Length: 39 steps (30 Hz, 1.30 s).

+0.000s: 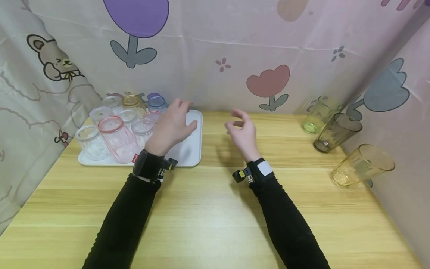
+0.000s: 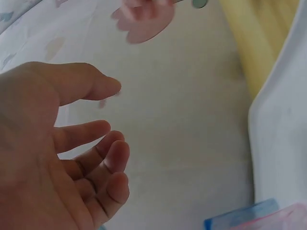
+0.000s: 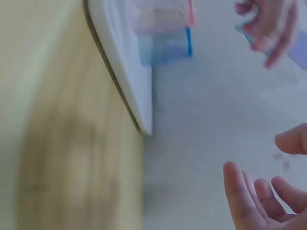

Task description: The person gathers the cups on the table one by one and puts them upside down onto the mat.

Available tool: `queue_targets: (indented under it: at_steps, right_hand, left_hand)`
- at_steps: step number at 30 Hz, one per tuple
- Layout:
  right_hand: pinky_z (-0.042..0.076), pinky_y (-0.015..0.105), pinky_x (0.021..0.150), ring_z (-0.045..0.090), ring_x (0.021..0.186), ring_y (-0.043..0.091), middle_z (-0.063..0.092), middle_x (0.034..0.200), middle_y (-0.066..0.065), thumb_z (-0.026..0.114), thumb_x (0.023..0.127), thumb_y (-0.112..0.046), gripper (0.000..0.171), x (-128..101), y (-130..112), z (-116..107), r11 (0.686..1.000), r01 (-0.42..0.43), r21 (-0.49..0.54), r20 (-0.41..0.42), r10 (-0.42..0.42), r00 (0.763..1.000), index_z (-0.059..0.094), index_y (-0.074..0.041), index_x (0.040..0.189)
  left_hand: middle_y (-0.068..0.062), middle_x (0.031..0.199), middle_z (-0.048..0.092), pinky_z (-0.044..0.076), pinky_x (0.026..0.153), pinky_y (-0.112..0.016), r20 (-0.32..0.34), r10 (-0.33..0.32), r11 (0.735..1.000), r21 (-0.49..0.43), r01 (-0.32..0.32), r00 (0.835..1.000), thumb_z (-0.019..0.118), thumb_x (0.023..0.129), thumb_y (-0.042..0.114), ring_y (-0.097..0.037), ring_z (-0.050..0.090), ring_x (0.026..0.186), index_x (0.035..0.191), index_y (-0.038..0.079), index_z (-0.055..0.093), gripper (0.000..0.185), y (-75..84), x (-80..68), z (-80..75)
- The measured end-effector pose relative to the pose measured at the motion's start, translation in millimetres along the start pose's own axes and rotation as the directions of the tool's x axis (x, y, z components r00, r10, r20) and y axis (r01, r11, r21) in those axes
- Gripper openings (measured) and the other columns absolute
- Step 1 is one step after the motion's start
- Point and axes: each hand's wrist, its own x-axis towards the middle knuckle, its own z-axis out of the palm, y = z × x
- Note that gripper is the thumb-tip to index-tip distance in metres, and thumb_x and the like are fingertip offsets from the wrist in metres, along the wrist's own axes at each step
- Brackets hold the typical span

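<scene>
Nine or so tumblers stand upright and packed together on the left part of a white tray (image 1: 193,158) at the far left of the wooden surface (image 1: 208,209); the exact count is uncertain, some being clear and overlapping. A pink tumbler (image 1: 117,139) is at the front, a clear one (image 1: 90,142) beside it, an amber one (image 1: 132,101) and a blue one (image 1: 157,103) at the back row. The tray's right part is bare

Three more glasses lie tipped on their sides at the far right, against the patterned cloth wall: a green glass (image 1: 317,115), a smoky grey glass (image 1: 337,132), a yellow glass (image 1: 362,165). They are well apart from the tray, so by the look of it most glasses are gathered and these three remain off it

Left hand (image 1: 171,127) hovers over the bare part of the tray, just right of the tumblers, fingers (image 2: 103,158) loosely spread and relaxed, nothing in them; wrist view confirms an empty palm. Right hand (image 1: 242,131) hangs above the surface between tray and tipped glasses, fingers (image 3: 235,184) lightly bent, also holding nothing

Nothing lies on the surface between the right hand and the three glasses. The side wall crowds them closely. Right wrist view is blurred; tray edge (image 3: 129,96) and a blue rim show, little else
</scene>
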Motion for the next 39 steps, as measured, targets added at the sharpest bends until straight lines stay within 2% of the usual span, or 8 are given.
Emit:
queue_targets:
  at_steps: [4,9,16,22,28,33,36,39]
  right_hand:
    - [0.058,0.030,0.087,0.063,0.115,0.020,0.059,0.142,0.008,0.070,0.092,-0.008,0.055,10,-2,-21,0.999,0.028,-0.030,-0.152,-0.032,0.988,0.055,-0.006,0.145]
    - [0.054,0.029,0.091,0.062,0.115,0.016,0.059,0.140,0.004,0.068,0.092,-0.008,0.052,21,0,-48,0.998,0.039,-0.044,-0.307,-0.051,0.950,0.056,-0.008,0.143]
    - [0.049,0.026,0.100,0.054,0.122,0.016,0.053,0.139,0.002,0.069,0.092,-0.008,0.053,33,3,-87,0.994,0.042,-0.104,-0.460,-0.086,0.884,0.055,-0.010,0.143]
    - [0.028,0.020,0.113,0.029,0.138,0.006,0.039,0.150,-0.003,0.067,0.089,-0.010,0.058,36,9,-119,0.959,0.002,-0.282,-0.578,-0.172,0.798,0.052,-0.015,0.145]
    - [0.013,0.021,0.119,0.009,0.150,0.012,0.022,0.164,0.003,0.068,0.089,-0.015,0.069,39,21,-149,0.923,-0.010,-0.384,-0.670,-0.271,0.691,0.043,-0.015,0.153]
    - [-0.001,0.020,0.121,0.001,0.156,0.021,0.008,0.170,0.015,0.069,0.091,-0.022,0.087,38,31,-168,0.895,-0.056,-0.442,-0.721,-0.318,0.616,0.022,-0.008,0.163]
    - [-0.006,0.018,0.120,-0.005,0.157,0.020,0.001,0.171,0.019,0.070,0.090,-0.025,0.099,39,35,-176,0.889,-0.101,-0.447,-0.750,-0.311,0.584,0.009,-0.002,0.165]
    - [-0.007,0.015,0.119,-0.012,0.157,0.013,-0.008,0.172,0.017,0.073,0.089,-0.031,0.111,40,36,-182,0.899,-0.175,-0.401,-0.787,-0.240,0.568,-0.003,-0.001,0.165]
  left_hand:
    - [-0.020,0.137,0.051,0.054,0.090,-0.051,0.066,0.008,0.999,0.033,-0.010,0.998,0.067,0.096,0.026,-0.037,0.057,0.118,0.148,0.001,0.049,0.061,1.2,3.0,15.3]
    - [-0.019,0.141,0.050,0.055,0.094,-0.051,0.148,0.014,0.998,0.062,-0.024,0.989,0.070,0.093,0.023,-0.036,0.052,0.129,0.148,0.003,0.050,0.062,3.1,5.9,37.5]
    - [-0.017,0.131,0.053,0.057,0.087,-0.051,0.249,-0.011,0.996,0.093,-0.012,0.969,0.070,0.089,0.018,-0.035,0.054,0.118,0.147,0.004,0.053,0.062,5.7,8.1,63.1]
    - [-0.018,0.126,0.054,0.058,0.086,-0.048,0.332,-0.027,0.992,0.127,-0.017,0.943,0.076,0.090,0.022,-0.033,0.056,0.111,0.140,0.000,0.056,0.058,2.8,4.9,71.8]
    - [-0.019,0.123,0.054,0.057,0.088,-0.047,0.375,-0.046,0.990,0.144,-0.009,0.926,0.077,0.088,0.020,-0.035,0.058,0.109,0.131,0.000,0.060,0.050,1.7,2.6,74.4]
    - [-0.019,0.121,0.056,0.058,0.085,-0.046,0.396,-0.060,0.988,0.157,-0.003,0.916,0.076,0.089,0.019,-0.034,0.060,0.107,0.126,0.000,0.061,0.044,2.1,2.0,74.9]
    - [-0.018,0.119,0.057,0.058,0.084,-0.045,0.403,-0.066,0.987,0.163,0.000,0.913,0.075,0.090,0.019,-0.032,0.061,0.105,0.125,0.001,0.062,0.042,2.5,1.7,75.3]
    - [-0.018,0.118,0.058,0.058,0.084,-0.045,0.405,-0.069,0.986,0.167,0.000,0.912,0.075,0.090,0.019,-0.031,0.061,0.104,0.125,0.001,0.062,0.041,2.8,1.0,75.8]
